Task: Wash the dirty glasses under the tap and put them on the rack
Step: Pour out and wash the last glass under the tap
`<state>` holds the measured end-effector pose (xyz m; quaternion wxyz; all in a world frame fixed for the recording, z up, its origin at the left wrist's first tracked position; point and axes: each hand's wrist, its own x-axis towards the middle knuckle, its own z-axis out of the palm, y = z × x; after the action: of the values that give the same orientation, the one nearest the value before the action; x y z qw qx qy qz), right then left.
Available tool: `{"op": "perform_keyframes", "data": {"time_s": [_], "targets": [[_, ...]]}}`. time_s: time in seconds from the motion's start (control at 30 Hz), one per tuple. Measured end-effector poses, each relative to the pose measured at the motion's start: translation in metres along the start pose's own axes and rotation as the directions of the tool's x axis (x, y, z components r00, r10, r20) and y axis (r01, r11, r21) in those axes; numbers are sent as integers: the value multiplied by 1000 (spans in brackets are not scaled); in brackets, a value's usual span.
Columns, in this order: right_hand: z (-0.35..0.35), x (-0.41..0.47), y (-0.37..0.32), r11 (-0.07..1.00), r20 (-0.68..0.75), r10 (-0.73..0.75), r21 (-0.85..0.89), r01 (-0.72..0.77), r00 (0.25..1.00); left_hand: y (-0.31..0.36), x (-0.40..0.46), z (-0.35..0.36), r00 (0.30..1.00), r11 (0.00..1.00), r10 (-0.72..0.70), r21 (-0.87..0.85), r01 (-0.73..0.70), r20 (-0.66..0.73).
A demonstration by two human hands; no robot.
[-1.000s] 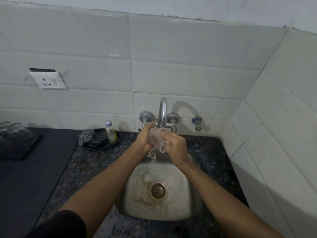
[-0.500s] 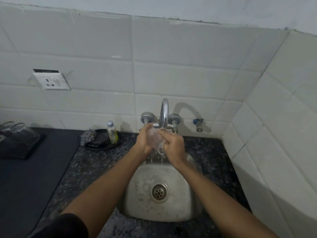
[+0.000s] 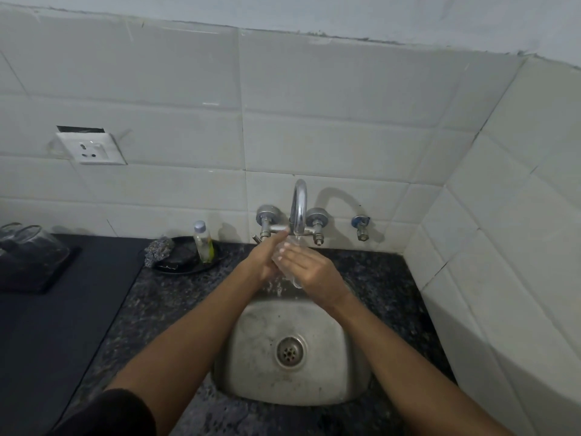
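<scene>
A clear drinking glass [image 3: 288, 268] is clasped between both my hands, tilted, right under the chrome tap [image 3: 299, 206]. My left hand [image 3: 263, 259] holds it from the left with fingers stretched up toward the spout. My right hand [image 3: 309, 268] wraps it from the right, and most of the glass is hidden by my fingers. Water splashes down below the glass into the steel sink [image 3: 345, 369]. At the far left, clear glasses [image 3: 30, 247] stand on a dark tray [image 3: 47, 283].
A black dish [image 3: 185, 269] behind the sink's left holds a steel scrubber [image 3: 158, 250] and a small soap bottle [image 3: 203, 242]. Speckled granite counter [image 3: 163, 313] surrounds the sink; a dark mat [image 3: 47, 347] covers the left. Tiled walls close the back and right. A wall socket [image 3: 91, 150] is upper left.
My hands have turned the glass under the tap; my left fingers now stretch higher toward the spout. The view has shifted slightly right.
</scene>
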<state>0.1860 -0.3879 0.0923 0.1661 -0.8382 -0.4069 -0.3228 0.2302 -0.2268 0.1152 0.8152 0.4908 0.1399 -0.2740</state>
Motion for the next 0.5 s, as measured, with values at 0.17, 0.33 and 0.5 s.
{"op": "perform_keyframes", "data": {"time_s": [0.17, 0.33, 0.5], "targets": [[3, 6, -11, 932, -43, 339, 152, -329, 940, 0, 5, 0, 990, 984, 129, -118, -135, -59], [-2, 2, 0, 998, 41, -53, -18, 54, 998, -3, 7, -1, 1000, 997, 22, -73, -22, 0], [-2, 8, -9, 971, -92, 228, 96, -219, 969, 4, 1, 4, 995, 992, 101, -72, -103, -22]]}}
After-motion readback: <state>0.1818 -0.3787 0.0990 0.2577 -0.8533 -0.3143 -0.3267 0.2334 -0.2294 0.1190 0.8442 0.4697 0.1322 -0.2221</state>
